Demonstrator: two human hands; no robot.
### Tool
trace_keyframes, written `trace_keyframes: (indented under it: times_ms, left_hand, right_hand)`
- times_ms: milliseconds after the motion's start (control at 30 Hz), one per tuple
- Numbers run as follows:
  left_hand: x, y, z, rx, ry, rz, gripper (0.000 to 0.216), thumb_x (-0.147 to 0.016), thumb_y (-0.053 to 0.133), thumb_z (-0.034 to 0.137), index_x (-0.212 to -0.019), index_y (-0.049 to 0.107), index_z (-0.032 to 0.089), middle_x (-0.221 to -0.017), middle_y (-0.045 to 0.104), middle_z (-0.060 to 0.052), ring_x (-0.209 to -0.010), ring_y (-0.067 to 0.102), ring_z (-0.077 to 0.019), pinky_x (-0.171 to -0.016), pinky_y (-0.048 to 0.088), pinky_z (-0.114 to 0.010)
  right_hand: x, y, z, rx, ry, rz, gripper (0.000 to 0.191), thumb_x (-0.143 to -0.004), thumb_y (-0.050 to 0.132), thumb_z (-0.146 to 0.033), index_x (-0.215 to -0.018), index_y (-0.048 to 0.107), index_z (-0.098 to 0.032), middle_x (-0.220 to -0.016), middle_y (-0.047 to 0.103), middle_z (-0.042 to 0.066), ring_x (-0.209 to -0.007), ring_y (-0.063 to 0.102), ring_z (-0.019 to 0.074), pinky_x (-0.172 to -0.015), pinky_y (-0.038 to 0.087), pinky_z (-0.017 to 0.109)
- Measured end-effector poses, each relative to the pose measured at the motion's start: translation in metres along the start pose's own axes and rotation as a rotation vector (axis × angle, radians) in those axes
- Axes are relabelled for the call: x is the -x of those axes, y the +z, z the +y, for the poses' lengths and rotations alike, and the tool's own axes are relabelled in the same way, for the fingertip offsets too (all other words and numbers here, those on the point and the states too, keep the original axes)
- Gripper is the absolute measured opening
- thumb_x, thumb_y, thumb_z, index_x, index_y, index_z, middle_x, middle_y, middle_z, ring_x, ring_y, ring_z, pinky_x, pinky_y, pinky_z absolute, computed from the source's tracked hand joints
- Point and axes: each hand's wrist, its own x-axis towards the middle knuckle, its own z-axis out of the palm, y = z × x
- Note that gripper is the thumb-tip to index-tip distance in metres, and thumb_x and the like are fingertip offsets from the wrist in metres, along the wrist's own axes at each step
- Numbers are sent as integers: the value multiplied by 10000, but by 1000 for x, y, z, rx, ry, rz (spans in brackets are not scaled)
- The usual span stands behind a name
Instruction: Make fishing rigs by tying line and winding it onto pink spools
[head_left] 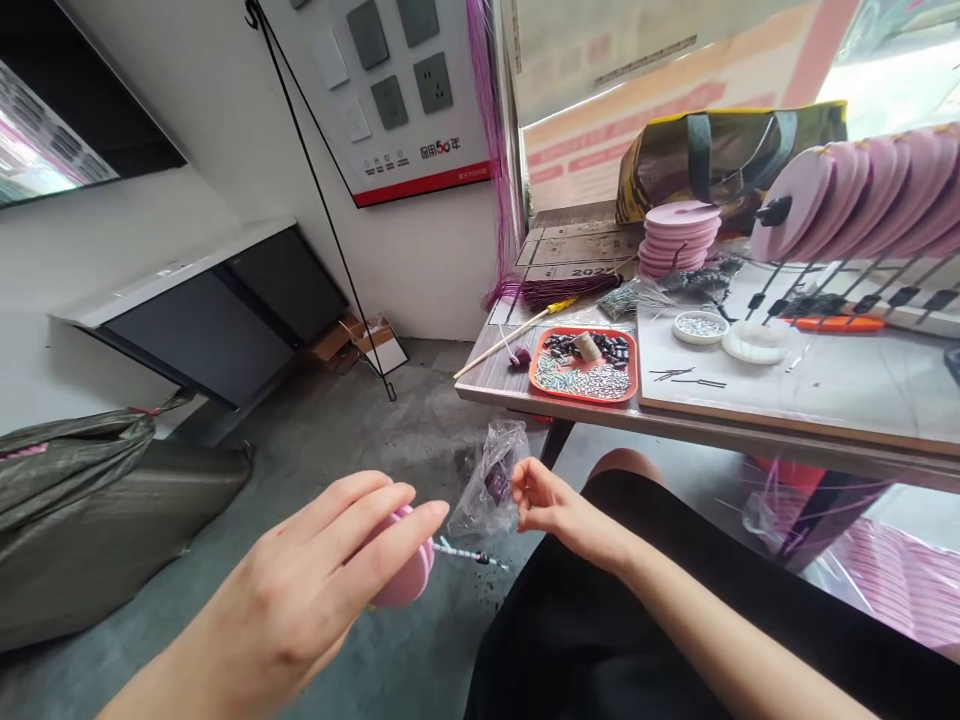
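Observation:
My left hand is wrapped round a pink foam spool, held out over the floor at lower centre. The fingers cover much of the spool. From its edge a short string of small pale and black beads stretches toward the right. My right hand is closed in a pinch above my lap, apart from the spool. Whatever lies between its fingertips is too fine to make out. On the table beyond it is a red tray of black, green and silvery beads with a cork-like piece.
Along the table are a wooden stick, purple threads, a round dish, stacked pink spools and a rack of pink discs. A clear plastic bag lies below the table edge. A thin black stand rises at the back.

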Motion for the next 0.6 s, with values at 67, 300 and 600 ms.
trace_keyframes:
  times_ms: [67, 300, 600]
  left_hand:
    - [-2, 1, 2, 6, 2, 7, 441, -828, 414, -23, -1219, 495, 165, -1071, 617, -76, -1066, 522, -193, -885, 493, -305]
    - [0, 5, 0, 17, 0, -8, 547, -810, 409, -52, -1297, 424, 197, -1063, 622, -62, -1038, 537, -181, -863, 496, -294]
    - [4, 6, 0, -64, -34, -73, 541, -814, 399, -42, -1303, 415, 190, -1050, 609, -81, -1042, 513, -213, -860, 495, -342]
  right_hand:
    - [5, 15, -13, -28, -28, -69, 301, -571, 613, -117, -820, 466, -199, -850, 533, -24, -725, 491, 103, -662, 397, 236]
    - [16, 63, -43, -290, -41, -321, 361, -618, 687, -109, -893, 467, -191, -861, 598, -5, -792, 529, 117, -710, 390, 255]
    - [18, 77, -37, -246, -81, -166, 332, -618, 701, -162, -858, 474, -188, -766, 579, -27, -645, 530, 93, -617, 393, 233]
